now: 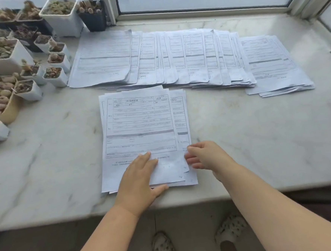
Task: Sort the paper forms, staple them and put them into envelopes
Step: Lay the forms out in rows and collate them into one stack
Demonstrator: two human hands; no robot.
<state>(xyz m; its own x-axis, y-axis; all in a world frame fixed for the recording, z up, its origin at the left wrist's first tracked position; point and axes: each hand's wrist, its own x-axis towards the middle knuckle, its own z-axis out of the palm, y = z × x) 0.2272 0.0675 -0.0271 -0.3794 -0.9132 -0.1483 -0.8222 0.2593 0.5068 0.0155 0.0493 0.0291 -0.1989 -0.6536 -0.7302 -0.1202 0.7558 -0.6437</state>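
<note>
Lying under both hands, the near stack of forms [139,127] sits close to the front edge of the marble sill [258,139], its long axis running away from the person toward the window. The left hand [139,177] presses flat on the stack's near end, fingers straight and close together, thumb stretched along the bottom edge. The right hand [203,156] is at the stack's right edge, fingers loosely curled toward the margin of the top sheets; whether the fingertips actually pinch a sheet I cannot tell.

The relation that matters, as I judge it: the top sheet lies ahead of and between the two hands, already skewed left off the sheets beneath, whose right margins show just beside the right fingers. The right hand is the nearer one to that loose edge, so it would lift or slide a sheet while the left pins the rest.

Beyond the fingertips, well apart from the near stack, a fanned row of sorted forms [176,58] stretches across the sill. I count roughly a dozen overlapping piles, though the overlaps blur the count. The pile at the right end [273,66] sits a little separate. No stapler or envelopes show.

Out past the left hand, a cluster of succulent pots [29,62], more than ten, crowds the corner.
</note>
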